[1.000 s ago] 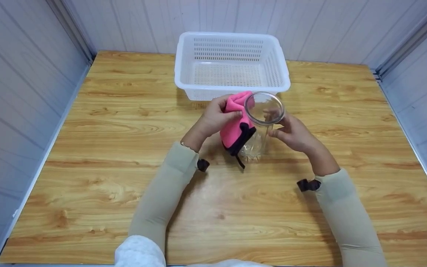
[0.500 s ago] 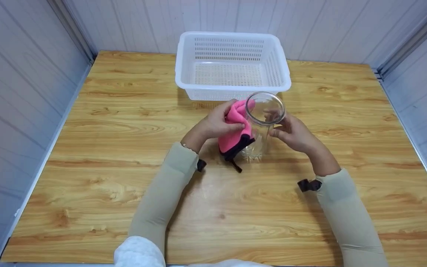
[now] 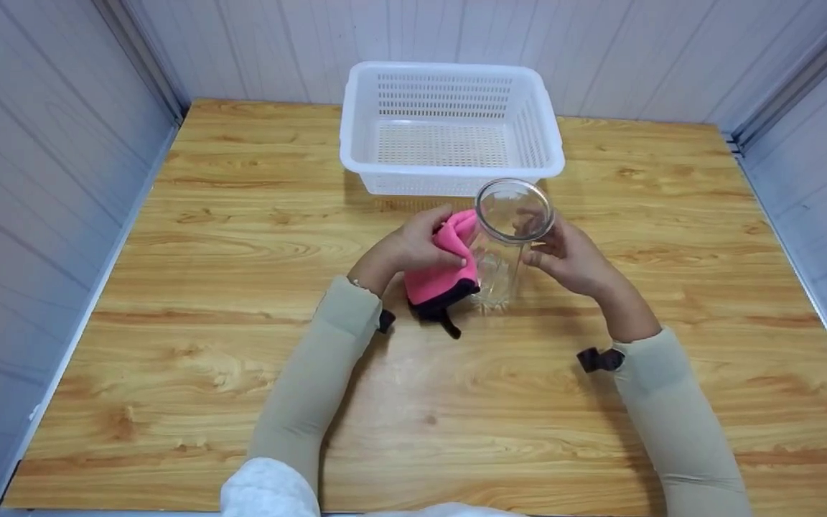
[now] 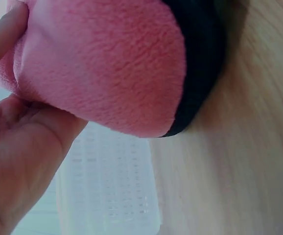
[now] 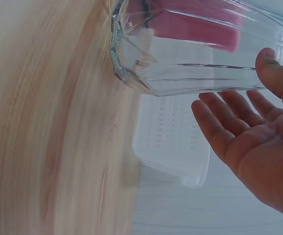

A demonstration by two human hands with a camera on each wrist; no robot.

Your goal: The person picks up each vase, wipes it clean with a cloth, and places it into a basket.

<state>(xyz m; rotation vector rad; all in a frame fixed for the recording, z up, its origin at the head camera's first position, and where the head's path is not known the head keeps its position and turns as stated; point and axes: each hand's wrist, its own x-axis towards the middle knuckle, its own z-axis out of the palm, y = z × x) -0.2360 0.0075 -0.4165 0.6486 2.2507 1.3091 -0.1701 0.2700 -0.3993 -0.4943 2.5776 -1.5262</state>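
My left hand (image 3: 417,244) pinches a pink fleece cloth (image 3: 435,280) between thumb and fingers. Black trim edges the cloth, and a short black strap (image 3: 449,324) hangs from it. In the left wrist view the cloth (image 4: 107,63) bulges over the hand, with its trim close above the wood. Just to the right stands a tall, clear glass vase (image 3: 497,276), upright, with a thick round rim and faceted sides. My right hand (image 3: 568,255) holds the vase near its top, thumb on the near side. In the right wrist view pink cloth shows through the vase (image 5: 195,78).
A white plastic basket (image 3: 449,171) with slotted walls stands behind the hands, near the back wall. The wooden table (image 3: 413,402) is bounded by pale panels at the back, left (image 3: 40,179) and right.
My left hand has drawn the pink cloth down and to the left, off the vase's rim. My right hand and the vase have stayed nearly in place.
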